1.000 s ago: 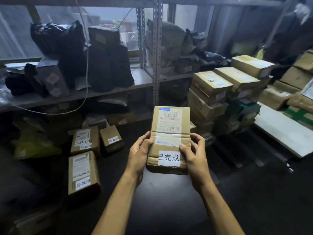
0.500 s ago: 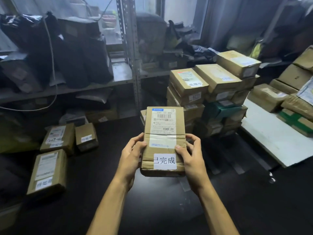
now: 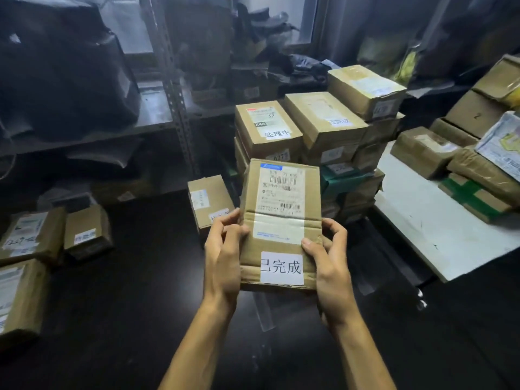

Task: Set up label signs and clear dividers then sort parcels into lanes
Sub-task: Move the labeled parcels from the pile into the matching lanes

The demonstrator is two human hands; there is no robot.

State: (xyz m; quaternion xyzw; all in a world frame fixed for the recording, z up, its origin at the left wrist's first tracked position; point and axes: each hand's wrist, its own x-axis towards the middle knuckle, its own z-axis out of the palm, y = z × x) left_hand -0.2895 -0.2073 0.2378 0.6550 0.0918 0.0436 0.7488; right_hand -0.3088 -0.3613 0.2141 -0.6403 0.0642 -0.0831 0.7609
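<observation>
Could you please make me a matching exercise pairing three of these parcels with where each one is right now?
Things: 1 nearest parcel; 2 parcel crossed with green tape; 3 parcel marked 处理中.
Places: A on top of a stack; B held between left hand and right hand; C on the white table.
Pairs: 1-B; 2-C; 3-A.

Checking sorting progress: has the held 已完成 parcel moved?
Yes, the parcel went right: from under the shelf upright to before the box stack.
</observation>
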